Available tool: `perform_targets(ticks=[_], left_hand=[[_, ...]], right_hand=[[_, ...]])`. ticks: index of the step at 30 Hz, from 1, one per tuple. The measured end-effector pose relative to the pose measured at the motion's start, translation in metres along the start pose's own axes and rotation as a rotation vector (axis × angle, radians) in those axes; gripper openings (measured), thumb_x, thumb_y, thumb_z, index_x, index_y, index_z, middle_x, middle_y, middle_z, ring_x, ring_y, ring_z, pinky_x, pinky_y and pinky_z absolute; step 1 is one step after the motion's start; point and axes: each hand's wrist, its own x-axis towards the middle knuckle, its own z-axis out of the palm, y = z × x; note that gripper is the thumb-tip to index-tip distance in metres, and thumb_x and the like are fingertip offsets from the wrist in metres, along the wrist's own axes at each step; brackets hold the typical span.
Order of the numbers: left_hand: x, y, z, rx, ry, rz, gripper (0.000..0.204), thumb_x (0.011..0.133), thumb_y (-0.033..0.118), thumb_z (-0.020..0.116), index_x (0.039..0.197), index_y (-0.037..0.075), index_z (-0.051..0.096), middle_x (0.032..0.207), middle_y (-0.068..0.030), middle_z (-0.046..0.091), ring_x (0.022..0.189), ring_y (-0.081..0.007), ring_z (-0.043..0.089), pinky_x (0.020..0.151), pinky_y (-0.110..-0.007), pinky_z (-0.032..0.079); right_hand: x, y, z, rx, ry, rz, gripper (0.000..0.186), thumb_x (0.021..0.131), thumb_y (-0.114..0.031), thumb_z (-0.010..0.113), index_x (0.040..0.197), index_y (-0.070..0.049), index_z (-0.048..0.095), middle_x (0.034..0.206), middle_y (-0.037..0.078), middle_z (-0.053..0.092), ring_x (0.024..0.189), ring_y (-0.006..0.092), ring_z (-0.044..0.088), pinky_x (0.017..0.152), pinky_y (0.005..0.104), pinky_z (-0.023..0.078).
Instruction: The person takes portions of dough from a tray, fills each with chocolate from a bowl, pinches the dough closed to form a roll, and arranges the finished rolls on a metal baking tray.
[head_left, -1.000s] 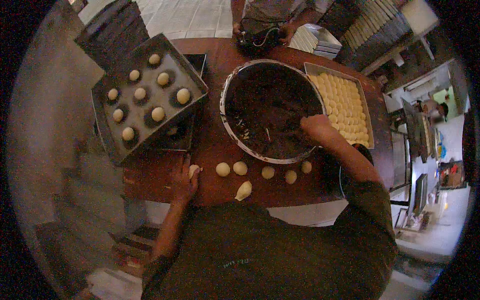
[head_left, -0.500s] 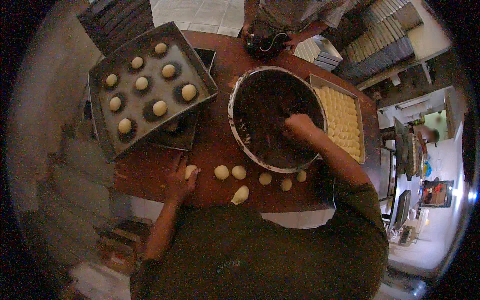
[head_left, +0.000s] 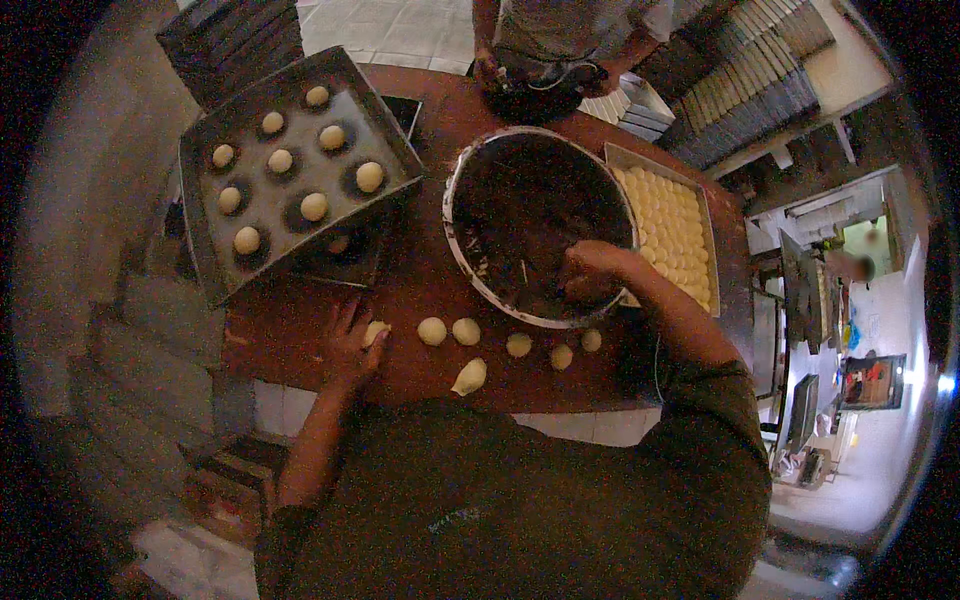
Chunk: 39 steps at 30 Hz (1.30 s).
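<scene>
On the near left of the table, my left hand (head_left: pixel 350 342) rests with its thumb and fingers curled about a pale dough ball (head_left: pixel 376 333). My right hand (head_left: pixel 594 270) is closed inside a big round tub (head_left: pixel 452 222) with a smeared pale rim, low against a dark brown mass (head_left: pixel 540 200). Whatever its fingers hold is hidden. Two dough balls (head_left: pixel 432 331) sit side by side to the right of my left hand, and a pear-shaped dough piece (head_left: pixel 470 376) lies nearer me. Several smaller dough balls (head_left: pixel 518 345) line up below the tub.
A dark baking tray (head_left: pixel 262 210) with spaced dough balls tilts at the left, over another tray. Behind the tub's right side, a tray (head_left: pixel 712 235) is packed with rows of pale pieces. Across the table stands another person (head_left: pixel 570 40) with hands at a dark bowl (head_left: pixel 535 98).
My right hand has moved toward the tub's near side, with the wrist bent more. My left hand stays at the dough ball, its fingers slightly more spread. The whole view has shifted a little.
</scene>
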Motion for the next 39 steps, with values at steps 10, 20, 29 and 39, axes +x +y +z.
perform_targets(ticks=[10,20,29,39], left_hand=[[0.009,0.051,-0.065,-0.877,0.099,-0.385,0.041,0.092,0.01,0.07,0.133,0.01,0.066,0.132,-0.0132,0.068,0.123,-0.0316,0.064,0.104,-0.045,0.052],[-0.012,0.032,-0.036,-0.726,-0.561,-0.61,0.045,0.101,0.029,0.061,0.138,0.005,0.057,0.132,-0.0168,0.065,0.121,-0.0334,0.063,0.104,-0.045,0.051],[0.075,0.131,-0.125,-2.124,-0.317,-0.84,0.053,0.108,0.044,0.046,0.137,0.0,0.055,0.132,-0.0138,0.064,0.125,-0.0312,0.061,0.11,-0.047,0.049],[0.068,0.111,-0.124,-2.101,-0.173,-0.892,0.059,0.104,0.043,0.043,0.136,-0.006,0.054,0.134,-0.0197,0.062,0.127,-0.0349,0.058,0.11,-0.052,0.047]], right_hand=[[-0.086,-0.078,-0.008,0.976,0.356,-0.111,0.037,0.093,-0.031,0.067,0.11,0.0,0.076,0.076,0.001,0.066,0.066,0.009,0.056,0.055,0.0281,0.045],[-0.042,-0.25,0.059,1.297,0.692,-0.13,0.034,0.095,-0.012,0.063,0.127,-0.001,0.07,0.083,-0.001,0.064,0.07,0.009,0.057,0.063,0.0259,0.047],[-0.062,-0.271,0.039,-0.081,0.94,-0.201,0.044,0.084,-0.018,0.074,0.128,-0.019,0.069,0.085,0.008,0.065,0.07,0.0292,0.067,0.056,0.0415,0.053],[-0.023,-0.091,0.016,-0.298,0.69,0.577,0.03,0.081,-0.022,0.075,0.107,-0.008,0.074,0.112,0.018,0.071,0.108,0.0368,0.067,0.09,0.052,0.053]])
